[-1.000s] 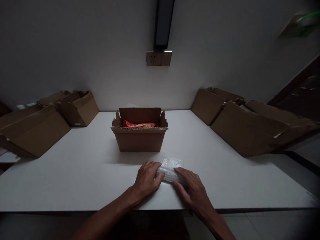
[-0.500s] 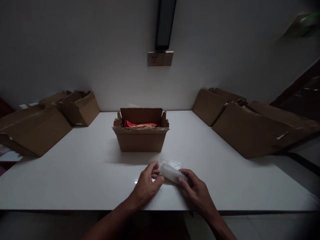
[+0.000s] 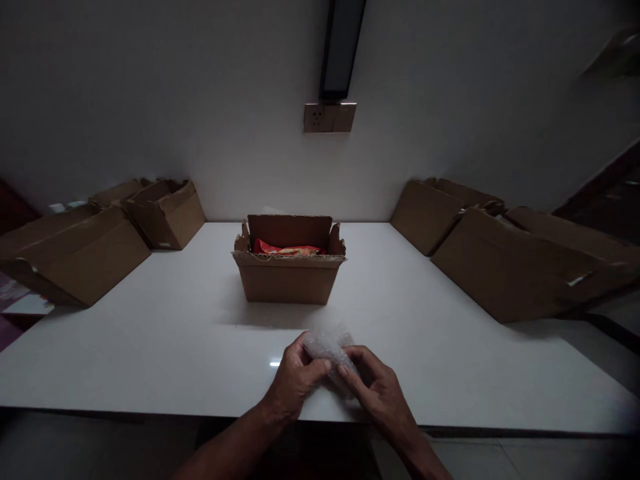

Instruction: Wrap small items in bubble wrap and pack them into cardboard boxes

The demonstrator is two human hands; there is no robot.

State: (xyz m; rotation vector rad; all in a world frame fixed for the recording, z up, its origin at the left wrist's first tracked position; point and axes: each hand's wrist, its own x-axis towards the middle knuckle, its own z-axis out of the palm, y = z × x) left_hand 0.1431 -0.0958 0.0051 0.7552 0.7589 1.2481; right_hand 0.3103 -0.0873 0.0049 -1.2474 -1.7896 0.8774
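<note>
Clear bubble wrap (image 3: 325, 348), rolled into a bundle, is held between both hands just over the near part of the white table. My left hand (image 3: 296, 375) grips its left end, thumb on top. My right hand (image 3: 376, 381) holds the right side with thumb and fingers closed on it. Whatever the wrap may contain cannot be made out. Just beyond the hands stands an open cardboard box (image 3: 287, 283), with a red packet (image 3: 285, 249) showing inside it.
Open cardboard boxes line the left side, a larger box (image 3: 95, 257) and a smaller box (image 3: 173, 217) among them. On the right stand another box (image 3: 425, 217) and a long box (image 3: 500, 267). A wall socket (image 3: 330, 118) sits above the white table (image 3: 170, 347).
My left hand has closed on the bubble wrap, having been beside its left end with fingers apart. The bundle has turned and come slightly nearer. The camera view has shifted a little.
</note>
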